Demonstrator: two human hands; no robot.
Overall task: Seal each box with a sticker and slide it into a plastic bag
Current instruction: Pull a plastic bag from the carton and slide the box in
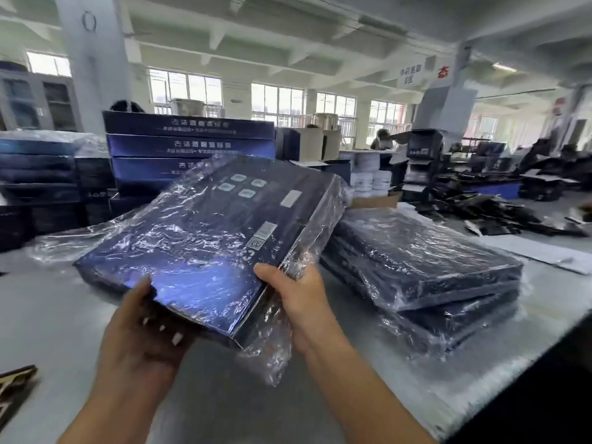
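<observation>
A flat dark blue box point(205, 238) is tilted above the grey table, inside a clear plastic bag point(266, 350) whose loose open end hangs off the near right corner. My left hand point(144, 331) grips the box's near edge, thumb on top and fingers curled underneath. My right hand point(298, 296) holds the near right corner and the bunched bag, thumb on the top face. White labels and a QR code show on the box's top face. To the right lies a stack of bagged boxes point(426, 270).
Stacks of unbagged blue boxes point(189, 145) rise behind the held box, with more wrapped ones at far left point(35, 168). Dark flattened cartons point(499, 213) litter the back right. The table edge point(525, 363) runs along the right. A brown object point(16, 386) sits at lower left.
</observation>
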